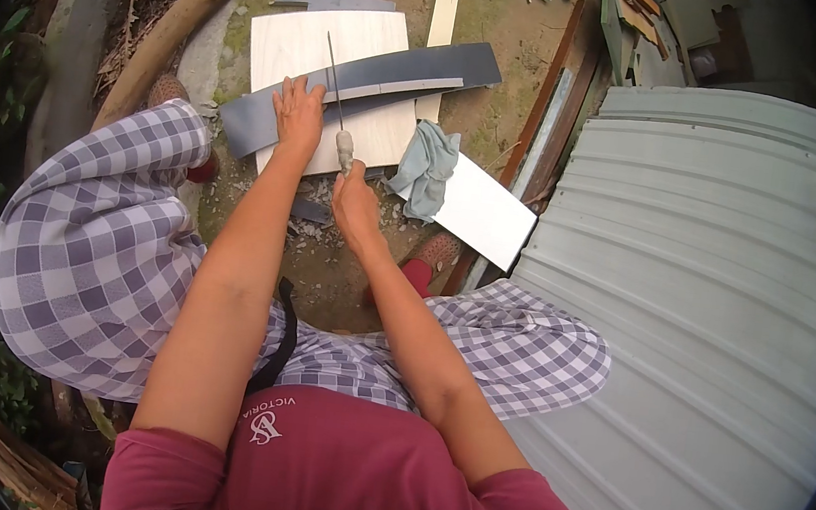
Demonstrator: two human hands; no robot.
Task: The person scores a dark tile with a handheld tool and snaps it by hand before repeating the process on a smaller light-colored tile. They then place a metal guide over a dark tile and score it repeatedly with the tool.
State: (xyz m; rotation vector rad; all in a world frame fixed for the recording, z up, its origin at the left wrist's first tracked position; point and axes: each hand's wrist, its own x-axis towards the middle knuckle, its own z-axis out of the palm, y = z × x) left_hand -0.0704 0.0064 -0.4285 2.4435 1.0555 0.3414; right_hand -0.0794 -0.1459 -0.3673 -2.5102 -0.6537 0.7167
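Cloth (425, 166) and corrugated sheet (696, 288) crowd the right.

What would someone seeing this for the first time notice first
Most striking are the two bare arms reaching down the middle: the left hand lies flat on a curved dark grey strip laid across a pale board, while the right hand grips a thin metal rod with a pale handle. To the right, a large corrugated metal sheet fills that side, with a crumpled grey-green cloth beside the board.
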